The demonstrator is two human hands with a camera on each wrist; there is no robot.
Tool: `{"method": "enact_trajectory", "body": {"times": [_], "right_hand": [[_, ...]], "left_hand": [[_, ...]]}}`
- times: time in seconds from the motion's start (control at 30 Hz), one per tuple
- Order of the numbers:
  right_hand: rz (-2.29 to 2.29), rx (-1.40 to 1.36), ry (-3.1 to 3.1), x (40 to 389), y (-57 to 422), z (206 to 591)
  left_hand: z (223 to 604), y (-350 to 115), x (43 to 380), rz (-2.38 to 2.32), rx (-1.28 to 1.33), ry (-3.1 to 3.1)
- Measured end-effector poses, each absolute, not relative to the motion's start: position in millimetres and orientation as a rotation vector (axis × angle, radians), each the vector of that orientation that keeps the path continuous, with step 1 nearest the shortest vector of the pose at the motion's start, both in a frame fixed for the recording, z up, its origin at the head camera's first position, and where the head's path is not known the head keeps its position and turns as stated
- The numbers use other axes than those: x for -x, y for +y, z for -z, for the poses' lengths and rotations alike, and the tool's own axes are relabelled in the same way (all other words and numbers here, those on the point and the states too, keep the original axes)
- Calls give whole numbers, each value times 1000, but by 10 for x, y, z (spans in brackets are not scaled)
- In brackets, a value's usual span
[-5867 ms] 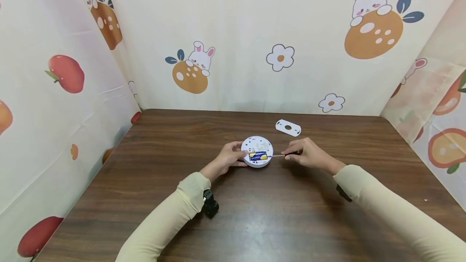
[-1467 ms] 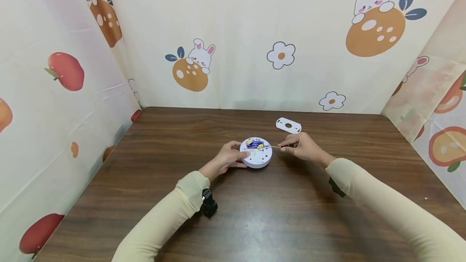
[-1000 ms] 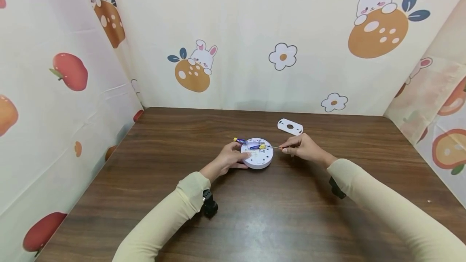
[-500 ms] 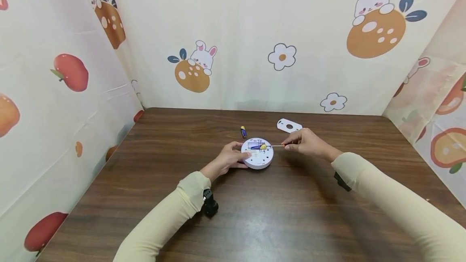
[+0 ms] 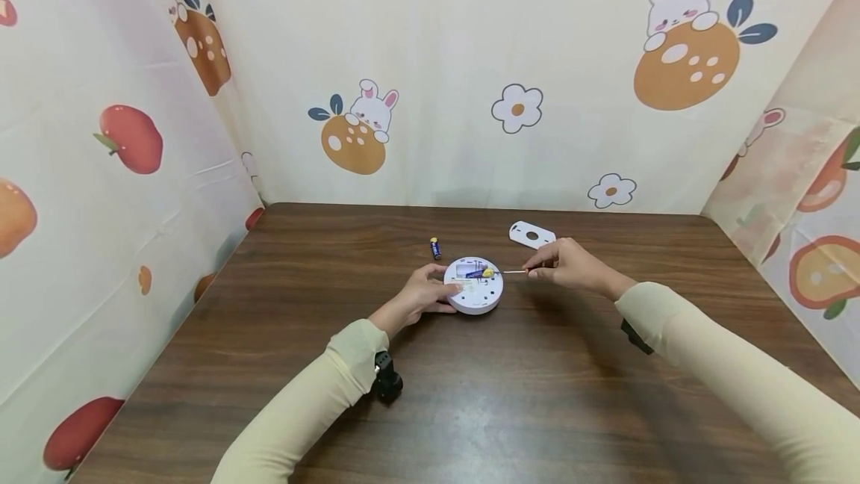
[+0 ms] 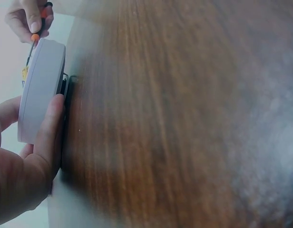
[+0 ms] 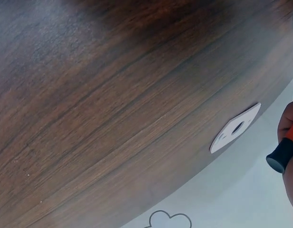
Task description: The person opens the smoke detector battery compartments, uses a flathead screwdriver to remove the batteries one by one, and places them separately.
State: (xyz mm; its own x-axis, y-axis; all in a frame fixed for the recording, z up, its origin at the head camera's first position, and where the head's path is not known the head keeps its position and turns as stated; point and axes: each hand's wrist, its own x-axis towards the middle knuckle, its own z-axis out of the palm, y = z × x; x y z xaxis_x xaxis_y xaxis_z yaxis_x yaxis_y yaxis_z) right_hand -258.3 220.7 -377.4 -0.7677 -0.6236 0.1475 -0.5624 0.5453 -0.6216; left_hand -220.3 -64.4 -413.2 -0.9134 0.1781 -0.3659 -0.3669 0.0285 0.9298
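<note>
My left hand point(image 5: 425, 291) grips a round white device point(image 5: 478, 297), which looks like a smoke alarm, with the thumb on its face and fingers along its side. Its open battery bay point(image 5: 462, 269) faces up. Inside lies a blue-and-yellow battery point(image 5: 480, 273), slanted, its yellow end by the screwdriver tip. My right hand point(image 5: 564, 266) pinches a thin screwdriver point(image 5: 513, 272), whose orange-and-black handle point(image 7: 285, 151) shows in the right wrist view. In the left wrist view the device point(image 6: 42, 90) stands tilted close to the tabletop. A loose battery point(image 5: 435, 248) lies behind it on the table.
A white mounting plate point(image 5: 531, 234) with a round central hole lies near the table's back edge, just beyond my right hand. The brown wooden table point(image 5: 336, 245) is bordered by printed curtains point(image 5: 443, 133) at the back and sides.
The device has been turned in my left hand. One of its two batteries has sprung out and rolled left on the table; the other has shifted in the bay. My right hand has moved slightly right.
</note>
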Motion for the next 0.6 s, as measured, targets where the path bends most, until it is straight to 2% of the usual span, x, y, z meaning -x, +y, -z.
{"method": "enact_trajectory", "body": {"times": [0.33,0.6], "right_hand": [[1012,863,2687,2554,2235,3704],[959,840,2814,2595,2291,3731]], "left_hand": [[4129,-650,2201,-1951,178,1927],[4134,-647,2198,-1947,189,1925]]}}
